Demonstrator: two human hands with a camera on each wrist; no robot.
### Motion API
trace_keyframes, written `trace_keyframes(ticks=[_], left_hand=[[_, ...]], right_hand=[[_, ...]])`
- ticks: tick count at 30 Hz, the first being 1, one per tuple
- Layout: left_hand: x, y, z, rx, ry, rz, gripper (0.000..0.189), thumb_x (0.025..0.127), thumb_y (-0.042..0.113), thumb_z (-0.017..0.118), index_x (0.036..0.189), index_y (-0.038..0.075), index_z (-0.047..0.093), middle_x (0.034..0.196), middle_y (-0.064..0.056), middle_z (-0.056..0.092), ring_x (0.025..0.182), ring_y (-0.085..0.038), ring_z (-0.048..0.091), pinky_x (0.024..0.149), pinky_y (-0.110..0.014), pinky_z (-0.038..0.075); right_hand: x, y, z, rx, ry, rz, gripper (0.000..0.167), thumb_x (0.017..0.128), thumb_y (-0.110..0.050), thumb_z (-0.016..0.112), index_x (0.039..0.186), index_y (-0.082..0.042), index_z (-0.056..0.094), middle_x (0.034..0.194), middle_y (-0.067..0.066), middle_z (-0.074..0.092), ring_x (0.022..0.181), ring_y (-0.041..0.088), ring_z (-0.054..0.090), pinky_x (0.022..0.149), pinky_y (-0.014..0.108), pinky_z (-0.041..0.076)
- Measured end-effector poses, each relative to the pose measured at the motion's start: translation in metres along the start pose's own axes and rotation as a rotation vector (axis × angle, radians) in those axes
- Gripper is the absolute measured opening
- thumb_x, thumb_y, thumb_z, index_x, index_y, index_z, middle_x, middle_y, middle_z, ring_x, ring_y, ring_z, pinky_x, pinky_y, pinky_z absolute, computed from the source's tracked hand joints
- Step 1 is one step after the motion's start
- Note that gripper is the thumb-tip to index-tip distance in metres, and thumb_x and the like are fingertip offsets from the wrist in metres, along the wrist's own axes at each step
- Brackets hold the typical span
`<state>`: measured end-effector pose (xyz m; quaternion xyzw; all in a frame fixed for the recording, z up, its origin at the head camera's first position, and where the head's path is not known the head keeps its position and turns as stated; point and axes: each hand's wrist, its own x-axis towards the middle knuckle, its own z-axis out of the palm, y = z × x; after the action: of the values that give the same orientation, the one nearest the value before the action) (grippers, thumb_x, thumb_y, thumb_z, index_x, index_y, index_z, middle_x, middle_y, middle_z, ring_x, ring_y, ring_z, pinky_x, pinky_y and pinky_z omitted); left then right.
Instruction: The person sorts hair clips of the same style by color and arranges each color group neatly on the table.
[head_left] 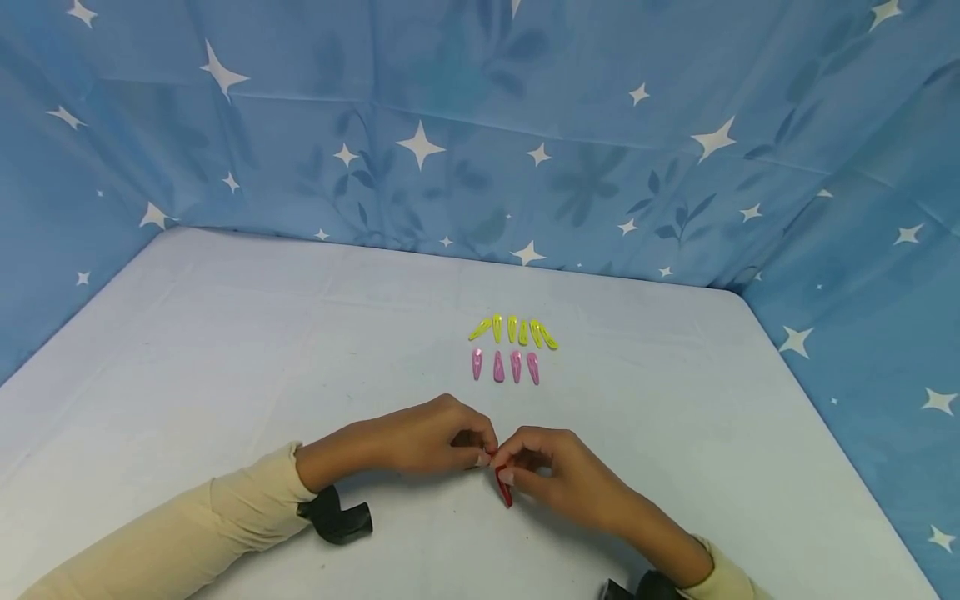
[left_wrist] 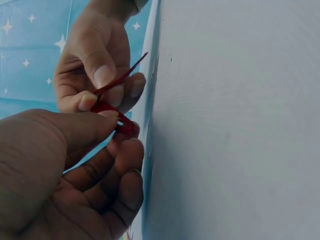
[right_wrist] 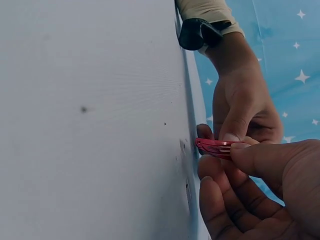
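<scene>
In front of me, my left hand [head_left: 438,437] and right hand [head_left: 566,475] meet at the fingertips over the white table. Between thumb and fingers, both pinch at a red snap hair clip [head_left: 505,490]. Two red lengths spread in a V in the left wrist view: a slim pointed one by the right hand, and a rounded end [left_wrist: 129,127] at the left thumb and finger. I cannot tell whether these belong to one clip or two. From the right wrist, the glossy red clip [right_wrist: 212,147] shows its rounded end beyond the right thumb; fingers hide the rest.
Beyond the hands, several pink hair clips [head_left: 498,367] lie in a row on the white table [head_left: 262,333]. Behind them is a row of several yellow hair clips [head_left: 512,328]. A blue star-patterned curtain [head_left: 450,200] borders the table's back and sides.
</scene>
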<state>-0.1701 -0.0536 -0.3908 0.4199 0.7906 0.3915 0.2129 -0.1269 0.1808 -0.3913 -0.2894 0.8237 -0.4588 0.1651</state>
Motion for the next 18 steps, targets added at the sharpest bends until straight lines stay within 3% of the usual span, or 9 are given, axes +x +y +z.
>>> trace_keyframes(ticks=[6,18], left_hand=[[0.0007,-0.0011,-0.0012,-0.010,0.018,0.018,0.017,0.095,0.008,0.064,0.103,0.019,0.075,0.081,0.009,0.069,0.072,0.002,0.055,0.071,-0.017,0.050],[0.0011,-0.0026,-0.0074,-0.014,0.064,-0.040,0.025,0.095,0.009,0.064,0.117,0.019,0.071,0.073,0.008,0.066,0.068,0.000,0.058,0.071,-0.021,0.052]], right_hand=[[0.0037,-0.0012,-0.0009,0.008,0.013,-0.005,0.009,0.093,-0.009,0.068,0.101,-0.013,0.071,0.100,0.001,0.072,0.085,0.008,0.063,0.077,0.026,0.055],[0.0104,-0.0026,-0.0063,0.016,0.045,0.007,0.011,0.093,-0.011,0.068,0.104,-0.011,0.071,0.098,-0.001,0.070,0.085,0.011,0.064,0.080,0.026,0.056]])
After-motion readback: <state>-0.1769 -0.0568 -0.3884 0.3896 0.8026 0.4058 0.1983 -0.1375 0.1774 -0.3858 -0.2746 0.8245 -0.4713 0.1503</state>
